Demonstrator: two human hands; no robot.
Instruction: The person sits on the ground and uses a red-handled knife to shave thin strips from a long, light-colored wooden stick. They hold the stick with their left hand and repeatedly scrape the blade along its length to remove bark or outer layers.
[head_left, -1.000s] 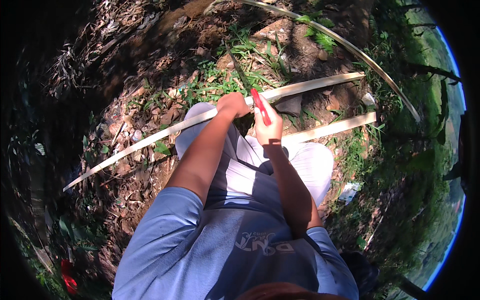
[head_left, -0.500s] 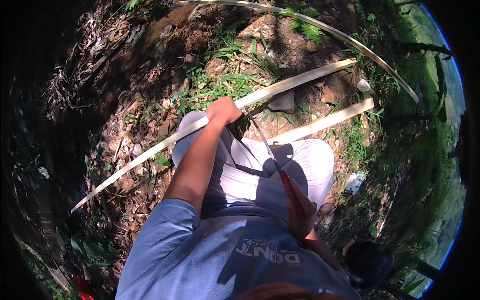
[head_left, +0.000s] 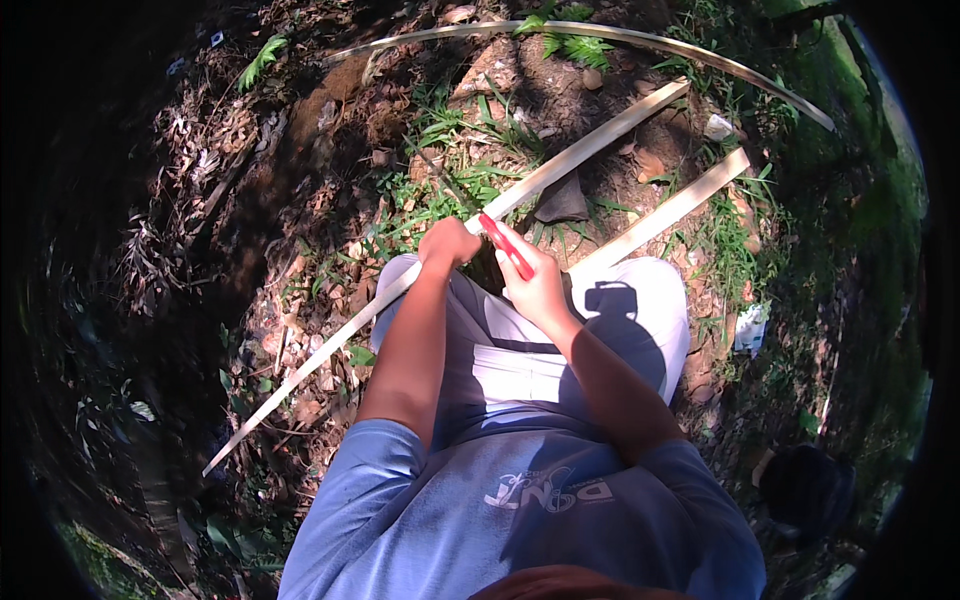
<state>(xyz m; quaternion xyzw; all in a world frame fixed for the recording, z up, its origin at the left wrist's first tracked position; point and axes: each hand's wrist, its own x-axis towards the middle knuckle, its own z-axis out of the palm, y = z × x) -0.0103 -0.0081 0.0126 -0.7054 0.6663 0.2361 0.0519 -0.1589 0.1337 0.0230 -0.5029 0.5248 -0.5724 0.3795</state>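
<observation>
A long pale wooden strip (head_left: 590,145) runs diagonally across my lap, from the lower left up to the far right. My left hand (head_left: 450,243) is closed around it near its middle, above my left knee. Just to the right, my right hand (head_left: 537,290) grips the red handle of a saw (head_left: 505,247). The saw's thin blade crosses the strip close beside my left fist and points away over the grass. Its teeth are too small to make out.
A second pale strip (head_left: 665,220) extends outward from my right knee. Farther off, a long thin strip (head_left: 680,47) curves across the ground. A dark flat stone (head_left: 563,200) lies between the near strips. Grass, stones and dry leaves surround me; a dark rounded object (head_left: 808,495) sits at my right.
My right hand has pushed the saw forward and left, from beside my waist up to the strip. My left hand keeps its hold on the strip. The whole view has shifted slightly.
</observation>
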